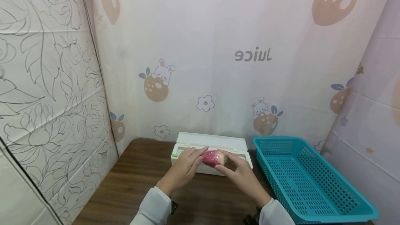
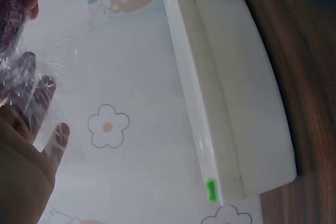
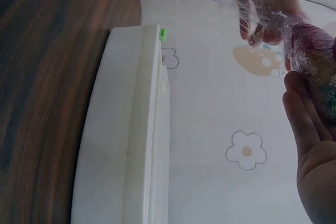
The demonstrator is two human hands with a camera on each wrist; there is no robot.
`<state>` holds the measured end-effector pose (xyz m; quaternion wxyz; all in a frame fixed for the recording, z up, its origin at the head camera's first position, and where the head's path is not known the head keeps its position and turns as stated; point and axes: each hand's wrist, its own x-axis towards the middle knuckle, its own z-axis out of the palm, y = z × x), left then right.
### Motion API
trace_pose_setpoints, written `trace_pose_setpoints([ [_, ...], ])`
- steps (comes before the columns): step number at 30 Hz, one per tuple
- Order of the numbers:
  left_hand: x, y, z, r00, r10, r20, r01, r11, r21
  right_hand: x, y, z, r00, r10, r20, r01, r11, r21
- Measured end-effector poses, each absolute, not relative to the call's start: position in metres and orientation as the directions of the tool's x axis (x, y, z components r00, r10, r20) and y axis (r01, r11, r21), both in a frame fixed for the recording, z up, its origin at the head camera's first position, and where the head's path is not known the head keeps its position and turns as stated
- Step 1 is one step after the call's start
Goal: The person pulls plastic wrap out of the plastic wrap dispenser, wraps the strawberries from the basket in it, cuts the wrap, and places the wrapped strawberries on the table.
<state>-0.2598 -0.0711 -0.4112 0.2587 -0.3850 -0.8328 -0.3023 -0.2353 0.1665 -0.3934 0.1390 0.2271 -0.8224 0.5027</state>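
Note:
A plump red fruit or vegetable [image 1: 212, 158] with a pale yellow-green end is held up between both hands, wrapped in clear cling film [image 3: 262, 11]. My right hand [image 1: 240, 173] grips its pale end, thumb below and fingers behind. At the red end, my left hand [image 1: 186, 164] holds loose film that trails over its fingers in the left wrist view. Behind and below the hands, a long white cling film dispenser [image 1: 206, 170] sits on the table with its lid [image 1: 212, 140] raised. A green slider [image 1: 175, 155] shows at the dispenser's left end.
A teal plastic basket [image 1: 325, 219] with perforated sides stands to the right, close beside the dispenser. Dark wood tabletop [image 1: 137, 169] extends to the left and in front. A printed curtain [image 1: 193, 44] hangs right behind the table, with another patterned sheet [image 1: 56, 79] along the left.

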Motion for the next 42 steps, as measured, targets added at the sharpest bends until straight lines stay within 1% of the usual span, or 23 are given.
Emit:
trace_pose_setpoints([
  [3,-0.262,-0.075,-0.417,-0.597,0.491,0.634,0.779,0.544,0.313,-0.235,0.168,-0.395,-0.882,-0.207,0.424,-0.472,0.388,-0.792],
  [5,-0.263,-0.078,-0.419,-0.627,0.483,0.611,0.753,0.576,0.318,-0.236,0.168,-0.395,-0.893,-0.195,0.405,-0.449,0.392,-0.803],
  [7,-0.263,-0.081,-0.42,-0.653,0.467,0.596,0.726,0.609,0.319,-0.237,0.169,-0.396,-0.901,-0.177,0.395,-0.432,0.413,-0.801],
  [9,-0.261,-0.083,-0.418,-0.667,0.446,0.597,0.708,0.628,0.323,-0.238,0.169,-0.395,-0.906,-0.161,0.39,-0.42,0.446,-0.791],
  [12,-0.257,-0.084,-0.411,-0.652,0.428,0.626,0.712,0.629,0.311,-0.24,0.171,-0.396,-0.912,-0.133,0.389,-0.403,0.478,-0.781],
  [15,-0.253,-0.081,-0.403,-0.629,0.437,0.643,0.725,0.628,0.282,-0.241,0.173,-0.396,-0.911,-0.133,0.391,-0.405,0.47,-0.784],
  [17,-0.251,-0.076,-0.399,-0.637,0.451,0.625,0.72,0.639,0.273,-0.242,0.173,-0.397,-0.909,-0.147,0.389,-0.412,0.452,-0.792],
  [20,-0.252,-0.068,-0.4,-0.681,0.456,0.572,0.693,0.655,0.302,-0.241,0.172,-0.396,-0.904,-0.189,0.384,-0.428,0.416,-0.802],
  [23,-0.253,-0.062,-0.404,-0.724,0.442,0.53,0.663,0.658,0.358,-0.24,0.17,-0.395,-0.896,-0.221,0.385,-0.443,0.391,-0.807],
  [27,-0.253,-0.061,-0.409,-0.75,0.425,0.507,0.644,0.644,0.414,-0.237,0.17,-0.394,-0.894,-0.221,0.39,-0.447,0.386,-0.807],
  [29,-0.254,-0.062,-0.41,-0.752,0.428,0.501,0.646,0.631,0.43,-0.236,0.17,-0.394,-0.895,-0.212,0.393,-0.446,0.392,-0.805],
  [32,-0.255,-0.063,-0.411,-0.736,0.446,0.509,0.668,0.604,0.436,-0.236,0.17,-0.394,-0.895,-0.205,0.396,-0.446,0.384,-0.809],
  [38,-0.255,-0.054,-0.414,-0.72,0.458,0.522,0.688,0.573,0.446,-0.236,0.163,-0.393,-0.89,-0.21,0.404,-0.454,0.325,-0.83],
  [42,-0.256,-0.052,-0.415,-0.712,0.446,0.542,0.68,0.629,0.377,-0.237,0.161,-0.392,-0.883,-0.208,0.421,-0.469,0.33,-0.819],
])
